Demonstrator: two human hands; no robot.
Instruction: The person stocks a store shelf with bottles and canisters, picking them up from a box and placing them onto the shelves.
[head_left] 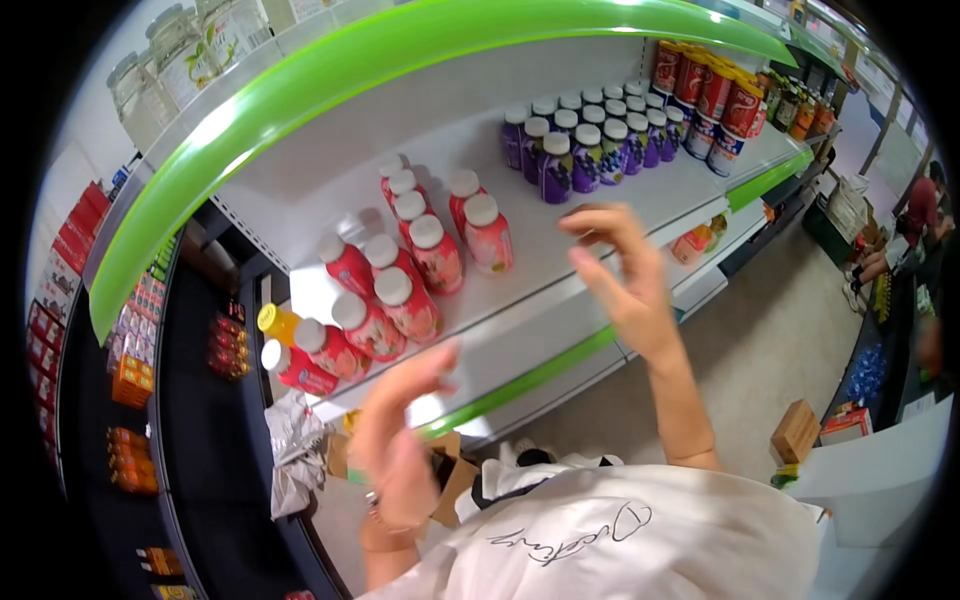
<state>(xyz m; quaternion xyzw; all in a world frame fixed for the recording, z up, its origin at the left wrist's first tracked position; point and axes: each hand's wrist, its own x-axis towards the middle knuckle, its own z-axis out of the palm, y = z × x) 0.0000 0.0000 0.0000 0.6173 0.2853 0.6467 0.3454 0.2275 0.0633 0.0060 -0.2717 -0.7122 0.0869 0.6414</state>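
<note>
Pink bottles (408, 308) with white caps stand upright in loose rows on a pale shelf (545, 265), left of centre in the frame. The left hand (400, 435), low and just left of centre, is blurred (motion smears its fingertips), but its thumb and fingers look spread apart. It is just beside the front pink bottles; whether it touches one, I cannot tell. A bracelet (385, 518) circles its wrist.

The right hand (632, 290), right of centre, has its fingers curved and its thumb held away from them, in front of the shelf's open stretch. Nearest to it, a little higher in the frame, are purple bottles (588, 168) with white caps, packed in close rows. Beyond them, at upper right, red cans (714, 92) are stacked over blue-and-white cans (724, 152).

A yellow-capped bottle (283, 325) stands among the pink ones at the far left of their group. A green strip (430, 58) arches across the top, with glass jars (190, 60) above it at upper left.
</note>
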